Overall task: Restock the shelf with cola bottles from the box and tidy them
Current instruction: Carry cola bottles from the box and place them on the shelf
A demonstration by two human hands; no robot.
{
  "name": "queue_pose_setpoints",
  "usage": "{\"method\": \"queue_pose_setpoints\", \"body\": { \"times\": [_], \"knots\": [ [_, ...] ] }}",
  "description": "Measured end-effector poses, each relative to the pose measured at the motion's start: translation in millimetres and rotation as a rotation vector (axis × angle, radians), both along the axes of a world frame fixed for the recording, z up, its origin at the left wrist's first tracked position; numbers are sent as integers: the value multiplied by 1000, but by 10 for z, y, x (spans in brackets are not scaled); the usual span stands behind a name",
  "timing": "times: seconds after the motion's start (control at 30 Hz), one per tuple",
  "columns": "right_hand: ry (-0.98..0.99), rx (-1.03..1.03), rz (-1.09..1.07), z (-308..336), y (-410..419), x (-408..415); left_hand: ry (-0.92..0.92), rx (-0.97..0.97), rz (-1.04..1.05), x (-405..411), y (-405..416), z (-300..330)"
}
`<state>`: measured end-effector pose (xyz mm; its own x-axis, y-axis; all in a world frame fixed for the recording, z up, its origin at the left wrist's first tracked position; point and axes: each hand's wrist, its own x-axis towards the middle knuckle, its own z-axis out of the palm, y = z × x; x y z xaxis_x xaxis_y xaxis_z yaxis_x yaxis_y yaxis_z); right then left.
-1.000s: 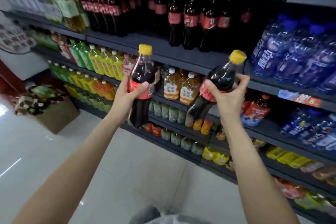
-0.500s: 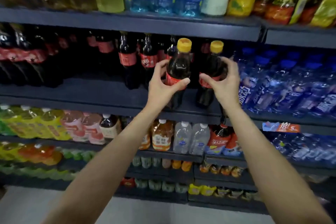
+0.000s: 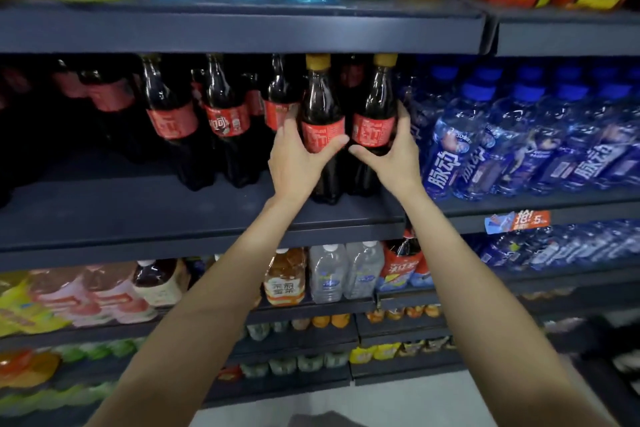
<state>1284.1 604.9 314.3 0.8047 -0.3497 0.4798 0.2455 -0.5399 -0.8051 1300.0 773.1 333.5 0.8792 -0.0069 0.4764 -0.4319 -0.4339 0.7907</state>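
Observation:
Two cola bottles with yellow caps and red labels stand upright side by side on the dark shelf (image 3: pixel 173 215). My left hand (image 3: pixel 298 163) grips the left bottle (image 3: pixel 320 104) around its label. Around the label of the right bottle (image 3: pixel 375 104) my right hand (image 3: pixel 391 159) is wrapped. Both bottle bases rest on the shelf board near its front. More cola bottles (image 3: pixel 225 121) stand further back and to the left. The box is out of view.
Blue-capped drink bottles (image 3: pixel 519 142) fill the shelf right of the colas. The upper shelf edge (image 3: pixel 242 31) sits just above the caps. Open shelf board lies to the left front. Lower shelves hold teas, water and juices (image 3: pixel 329 270).
Both hands carried the two bottles up from chest height and into the cola shelf. The bottles now stand upright on the board, deeper in than half a second ago.

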Motion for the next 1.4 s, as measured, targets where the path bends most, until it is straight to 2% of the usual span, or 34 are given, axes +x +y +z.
{"method": "queue_pose_setpoints", "body": {
  "times": [0.1,0.17,0.33,0.57,0.8,0.97,1.07,1.13,1.27,1.4],
  "knots": [
    [11,30,-72,69,-5,164,-69,207,0,15,51,-133],
    [21,59,-89,127,5,337,-111,253,-5,17,36,-203],
    [30,-30,-126,207,-41,676,-114,240,30,54,-129,-216],
    [69,-159,-170,126,-49,696,-42,278,94,133,-345,-164],
    [68,-14,-207,107,-5,805,-23,275,110,104,-377,-174],
    [138,-64,-161,122,-102,825,-23,264,54,83,-333,-185],
    [209,-164,-131,126,-92,665,8,216,-24,-11,-295,-200],
    [177,-229,-125,152,-48,438,60,166,-87,-135,-243,-199],
    [20,-248,-129,163,32,-225,136,77,-157,-509,-115,-193],
    [-176,-314,-233,74,24,-1108,68,-61,-216,-1053,-113,-208]
  ]
}}
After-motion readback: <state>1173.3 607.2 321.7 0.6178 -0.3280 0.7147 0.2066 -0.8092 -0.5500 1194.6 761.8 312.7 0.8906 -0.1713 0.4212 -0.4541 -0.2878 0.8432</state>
